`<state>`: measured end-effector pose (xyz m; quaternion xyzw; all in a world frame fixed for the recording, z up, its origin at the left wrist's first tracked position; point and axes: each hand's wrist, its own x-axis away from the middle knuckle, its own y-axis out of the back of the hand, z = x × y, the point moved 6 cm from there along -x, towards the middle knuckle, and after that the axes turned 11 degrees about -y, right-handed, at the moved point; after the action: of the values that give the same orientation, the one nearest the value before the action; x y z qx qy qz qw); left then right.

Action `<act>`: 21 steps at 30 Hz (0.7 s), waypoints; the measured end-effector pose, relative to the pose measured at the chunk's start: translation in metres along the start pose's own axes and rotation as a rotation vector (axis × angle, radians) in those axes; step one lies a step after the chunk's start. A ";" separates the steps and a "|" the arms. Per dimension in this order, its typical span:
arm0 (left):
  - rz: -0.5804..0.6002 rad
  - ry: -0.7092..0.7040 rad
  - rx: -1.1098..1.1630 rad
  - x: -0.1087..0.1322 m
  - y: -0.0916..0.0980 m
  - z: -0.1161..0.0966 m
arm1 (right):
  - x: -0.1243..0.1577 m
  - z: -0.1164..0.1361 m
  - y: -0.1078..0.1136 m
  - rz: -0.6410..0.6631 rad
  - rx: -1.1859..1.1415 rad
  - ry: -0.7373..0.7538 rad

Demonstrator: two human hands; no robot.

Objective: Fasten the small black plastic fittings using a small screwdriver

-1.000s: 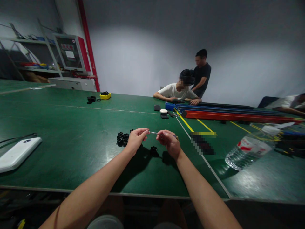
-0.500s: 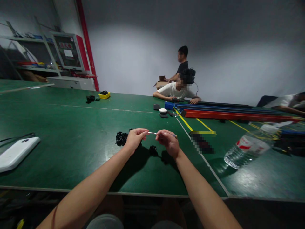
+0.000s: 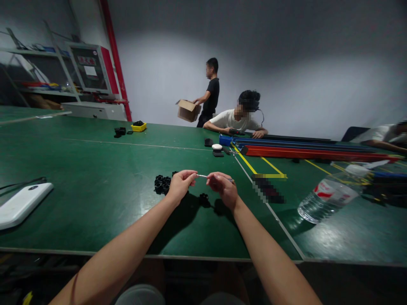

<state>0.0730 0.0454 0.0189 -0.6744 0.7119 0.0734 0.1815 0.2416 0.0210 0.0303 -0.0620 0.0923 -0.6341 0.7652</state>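
Observation:
My left hand (image 3: 180, 184) and my right hand (image 3: 223, 189) are raised over the green table (image 3: 95, 190), both pinched. Between them runs a thin metal tool (image 3: 202, 176); my right hand grips its handle end and my left fingertips pinch its tip, where any small part is hidden. A cluster of small black plastic parts (image 3: 163, 184) lies just left of my left hand. One more black part (image 3: 204, 199) sits on the table under my hands.
A white device (image 3: 22, 203) with a cable lies at left, a water bottle (image 3: 330, 192) on its side at right. Red and blue long rails (image 3: 311, 153) lie far right. A yellow bin (image 3: 139, 126) sits far back. A seated person and a person carrying a cardboard box (image 3: 187, 110) are beyond.
My hands have hardly moved, still pinching the thin tool. The standing person in black has walked left from behind the seated person and now carries a cardboard box.

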 end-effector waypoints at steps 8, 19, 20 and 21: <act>0.002 -0.006 0.021 0.000 0.001 -0.002 | 0.001 0.002 0.001 -0.018 0.004 0.015; -0.010 -0.010 0.036 0.000 0.002 -0.002 | 0.002 0.002 0.000 0.010 0.016 0.021; -0.016 -0.008 0.036 0.000 0.003 -0.002 | 0.002 0.001 0.000 0.016 0.015 0.023; -0.021 -0.006 0.036 0.000 0.003 -0.001 | 0.002 0.001 0.000 0.021 0.013 0.024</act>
<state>0.0699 0.0456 0.0199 -0.6783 0.7055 0.0605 0.1965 0.2424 0.0195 0.0313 -0.0485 0.0980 -0.6273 0.7711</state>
